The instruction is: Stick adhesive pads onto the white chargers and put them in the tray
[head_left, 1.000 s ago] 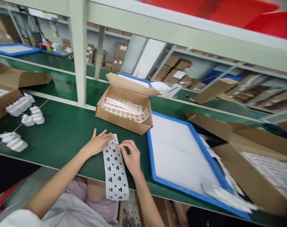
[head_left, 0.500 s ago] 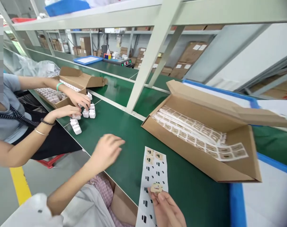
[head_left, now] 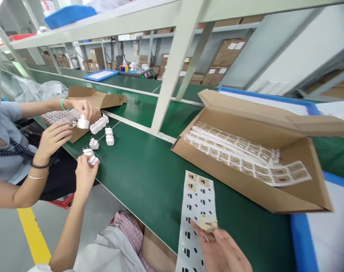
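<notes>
Sticker (head_left: 208, 223), pinched in the right hand (head_left: 221, 247), stays above the sheet (head_left: 199, 202) at near right. The left hand (head_left: 85, 175), over bare bench (head_left: 140, 170) a moment ago, is now at far left, fingers on a plug (head_left: 93, 160); whether they grip, I cannot tell. So the hands, well apart, touch separate parts. Beyond, a co-worker's hand (head_left: 86, 108) holds another plug (head_left: 83, 121).

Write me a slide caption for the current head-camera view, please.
The right hand holds a beige sticker over a white sheet while the left hand touches a white plug.
</notes>
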Available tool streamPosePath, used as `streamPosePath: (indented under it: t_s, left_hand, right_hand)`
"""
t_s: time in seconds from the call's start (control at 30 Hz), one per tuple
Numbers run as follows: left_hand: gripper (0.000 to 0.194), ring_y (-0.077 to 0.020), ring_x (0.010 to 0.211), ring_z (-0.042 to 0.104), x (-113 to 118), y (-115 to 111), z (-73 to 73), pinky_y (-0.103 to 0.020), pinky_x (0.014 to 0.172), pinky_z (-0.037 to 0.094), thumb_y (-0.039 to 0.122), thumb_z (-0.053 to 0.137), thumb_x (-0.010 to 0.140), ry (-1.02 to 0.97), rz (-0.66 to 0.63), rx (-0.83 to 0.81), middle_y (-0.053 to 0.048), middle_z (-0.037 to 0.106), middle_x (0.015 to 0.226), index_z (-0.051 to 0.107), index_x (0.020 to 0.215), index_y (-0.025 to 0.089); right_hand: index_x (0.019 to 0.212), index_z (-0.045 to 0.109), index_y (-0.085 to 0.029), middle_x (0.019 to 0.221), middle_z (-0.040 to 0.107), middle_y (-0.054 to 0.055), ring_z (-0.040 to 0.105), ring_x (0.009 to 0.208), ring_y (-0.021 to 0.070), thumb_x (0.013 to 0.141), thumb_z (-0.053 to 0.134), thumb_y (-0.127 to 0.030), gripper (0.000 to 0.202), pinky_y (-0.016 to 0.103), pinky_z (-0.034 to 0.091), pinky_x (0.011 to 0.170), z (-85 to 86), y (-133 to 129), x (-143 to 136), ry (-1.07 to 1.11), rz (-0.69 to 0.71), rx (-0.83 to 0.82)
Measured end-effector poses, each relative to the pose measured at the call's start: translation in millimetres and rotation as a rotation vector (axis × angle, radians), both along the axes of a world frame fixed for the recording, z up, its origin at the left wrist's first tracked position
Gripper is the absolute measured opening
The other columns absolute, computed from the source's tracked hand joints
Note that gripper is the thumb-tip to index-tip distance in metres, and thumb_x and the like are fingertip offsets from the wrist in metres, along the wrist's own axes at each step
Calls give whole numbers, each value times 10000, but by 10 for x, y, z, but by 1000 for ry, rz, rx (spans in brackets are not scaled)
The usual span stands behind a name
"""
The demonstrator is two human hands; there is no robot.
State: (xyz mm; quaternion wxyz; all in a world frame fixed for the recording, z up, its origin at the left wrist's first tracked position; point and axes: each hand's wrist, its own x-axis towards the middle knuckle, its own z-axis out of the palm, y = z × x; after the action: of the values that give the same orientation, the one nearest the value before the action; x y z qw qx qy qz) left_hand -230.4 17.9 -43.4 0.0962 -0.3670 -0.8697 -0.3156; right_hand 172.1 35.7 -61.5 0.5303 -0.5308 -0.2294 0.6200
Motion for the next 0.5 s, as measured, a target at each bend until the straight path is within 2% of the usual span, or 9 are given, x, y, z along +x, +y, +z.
streamPosePath:
  t_s: [0.1,0.17,0.23,0.37,0.43,0.5]
  left_hand:
    - [259,-279,815,727,-46,-24,109,-421,837,599,392,666,855,-42,-8,-63,-69,671,972,529,1005,231]
    - [319,-332,829,737,-87,-16,162,-451,831,596,423,664,825,-74,-29,-115,-38,656,822,509,1031,236]
    - [398,-357,823,743,-158,22,200,-465,814,594,453,644,809,-85,-74,-181,-46,672,806,498,1103,228]
    - [518,-404,971,755,-391,139,317,-510,861,588,540,621,792,-26,-201,-351,-151,744,1069,528,1192,225]
    - [486,-423,970,746,-457,194,420,-554,888,575,559,666,744,-52,-233,-424,-131,755,986,619,1111,243]
    - [452,-380,925,744,-366,228,513,-557,919,574,549,739,688,-188,-286,-358,-80,757,922,691,1036,264]
  right_hand:
    - [674,754,-227,869,752,64,732,861,234,568,1018,-500,394,377,665,815,123,-63,-128,46,-52,35]
    - [613,724,-210,810,705,41,676,763,185,522,1028,-513,439,341,635,763,191,-84,-219,55,-61,53]
    - [593,704,-201,751,656,24,615,697,158,560,1005,-521,441,316,588,704,229,-95,-271,44,-37,81]
    - [619,691,-199,651,589,0,543,659,151,715,915,-501,388,292,484,671,205,-144,-218,-56,21,157]
    - [625,684,-197,634,582,-3,526,656,149,744,896,-489,381,284,448,665,180,-180,-159,-83,43,162]
    - [625,673,-197,628,574,-8,520,652,146,727,911,-487,389,279,434,657,192,-214,-136,-47,32,149]
